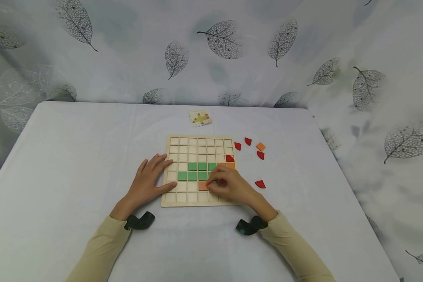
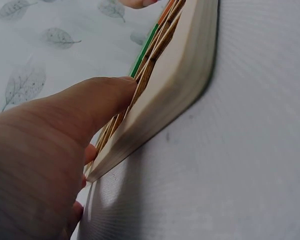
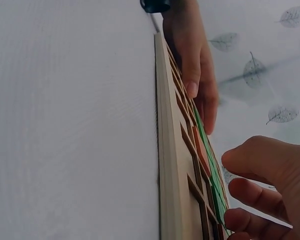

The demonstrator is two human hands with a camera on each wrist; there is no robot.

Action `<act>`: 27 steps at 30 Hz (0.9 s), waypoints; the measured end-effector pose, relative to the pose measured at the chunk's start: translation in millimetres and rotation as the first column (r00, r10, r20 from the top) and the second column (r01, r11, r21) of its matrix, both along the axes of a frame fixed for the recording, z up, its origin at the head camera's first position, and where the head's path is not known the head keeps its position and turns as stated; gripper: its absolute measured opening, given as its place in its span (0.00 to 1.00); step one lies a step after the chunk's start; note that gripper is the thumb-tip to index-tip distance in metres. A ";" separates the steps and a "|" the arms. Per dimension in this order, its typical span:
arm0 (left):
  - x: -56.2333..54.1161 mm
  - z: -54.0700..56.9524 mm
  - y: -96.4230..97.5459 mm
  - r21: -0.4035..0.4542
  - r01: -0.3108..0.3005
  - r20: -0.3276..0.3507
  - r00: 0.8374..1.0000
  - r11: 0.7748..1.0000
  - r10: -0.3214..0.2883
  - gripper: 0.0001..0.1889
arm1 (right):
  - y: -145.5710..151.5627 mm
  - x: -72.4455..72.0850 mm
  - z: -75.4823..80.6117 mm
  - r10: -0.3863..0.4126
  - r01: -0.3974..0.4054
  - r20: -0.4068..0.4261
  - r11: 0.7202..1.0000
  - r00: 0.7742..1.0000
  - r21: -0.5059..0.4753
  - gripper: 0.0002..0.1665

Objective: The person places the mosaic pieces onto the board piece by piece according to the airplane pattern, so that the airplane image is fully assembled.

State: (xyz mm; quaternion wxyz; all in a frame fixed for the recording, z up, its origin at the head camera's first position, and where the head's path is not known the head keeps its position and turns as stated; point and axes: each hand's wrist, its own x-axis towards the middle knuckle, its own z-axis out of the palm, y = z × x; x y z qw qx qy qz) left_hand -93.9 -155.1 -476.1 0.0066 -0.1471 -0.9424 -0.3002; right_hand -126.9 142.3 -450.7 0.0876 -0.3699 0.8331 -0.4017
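Observation:
A wooden grid board point(image 1: 169, 197) lies on the table with tiles in its cells. My left hand point(image 1: 147, 182) is spread over its left edge, thumb and fingertips on the rim. Over the board's lower right part is my right hand point(image 1: 234, 186), its fingertips close to an orange square tile point(image 1: 203, 185). In the right wrist view the thumb point(image 3: 255, 157) and bent fingers stand apart, with nothing visible between them. Green square tiles point(image 1: 192, 176) form two rows in the middle. A red quarter-circle piece point(image 1: 230, 158) and orange tiles point(image 1: 230, 166) sit at the right side, partly hidden by the hand.
Right of the board lie several loose red quarter-circle pieces point(image 1: 260, 184) and one orange square point(image 1: 261, 147). A small pattern card point(image 1: 200, 118) lies behind the board. A leaf-print cloth point(image 1: 127, 58) hangs behind the white-covered table point(image 1: 91, 156).

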 end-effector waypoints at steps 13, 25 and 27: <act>0.6 -0.4 -0.9 0.004 0.001 0.002 1.000 1.000 -0.001 0.39 | 19.8 -12.2 2.3 -0.046 0.043 -0.069 0.998 0.997 -0.053 0.05; 0.4 -1.3 -1.4 0.002 -0.001 0.003 1.000 1.000 0.001 0.39 | 45.5 -23.2 2.5 -0.128 0.127 -0.084 0.992 0.988 -0.006 0.08; 0.3 -1.4 -1.6 0.000 -0.003 0.004 1.000 1.000 0.003 0.39 | 50.6 -25.3 1.3 -0.143 0.143 -0.084 0.990 0.986 -0.011 0.08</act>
